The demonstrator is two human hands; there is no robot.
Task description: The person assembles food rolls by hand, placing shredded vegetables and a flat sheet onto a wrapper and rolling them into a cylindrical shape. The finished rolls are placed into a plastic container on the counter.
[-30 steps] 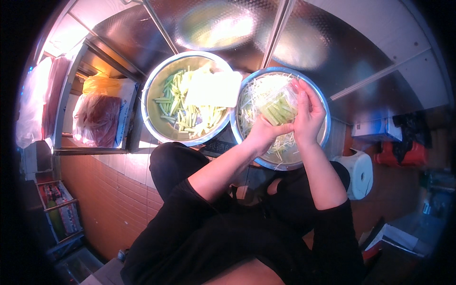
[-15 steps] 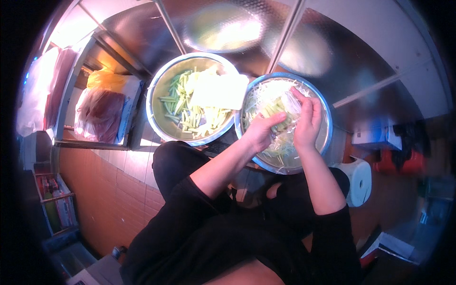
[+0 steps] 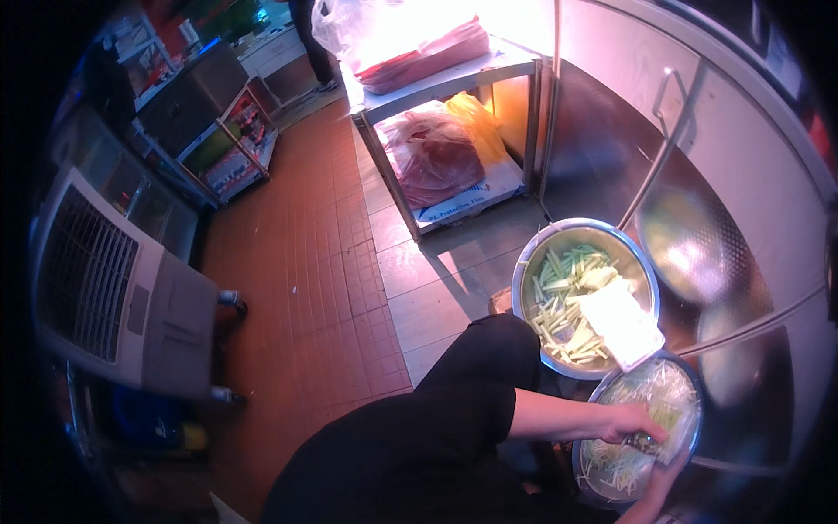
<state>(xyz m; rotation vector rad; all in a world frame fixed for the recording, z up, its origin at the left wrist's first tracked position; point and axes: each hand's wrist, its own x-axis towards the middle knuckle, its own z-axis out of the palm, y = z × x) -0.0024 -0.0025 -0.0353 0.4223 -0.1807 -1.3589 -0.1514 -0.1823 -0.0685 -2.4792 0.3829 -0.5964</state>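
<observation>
Two metal basins stand side by side at the right. The nearer basin (image 3: 696, 375) holds thin whitish shreds (image 3: 611, 472) of vegetable, and both my hands are over it. My left hand (image 3: 635, 424) is closed, its fingers curled around pale green vegetable strips. My right hand (image 3: 665, 483) is cupped just below it, against a pale, shiny bundle (image 3: 674, 441) that looks like strips in clear plastic; glare blurs its outline. In the farther basin (image 3: 521, 288) lie thicker pale green vegetable sticks (image 3: 559, 323). A white rectangular slab or tray (image 3: 621, 325) rests over that basin's near right side.
A metal rack (image 3: 384, 166) with plastic-bagged goods (image 3: 434, 157) stands beyond the basins. Shiny metal cabinet doors (image 3: 602, 148) border the right. On the left is a wheeled grey appliance (image 3: 131, 288) with a grille, on red-brown floor tiles (image 3: 305, 349).
The view has swung to the left, so the basins now sit at the right. My left hand has closed over the strips and come nearer to my right hand.
</observation>
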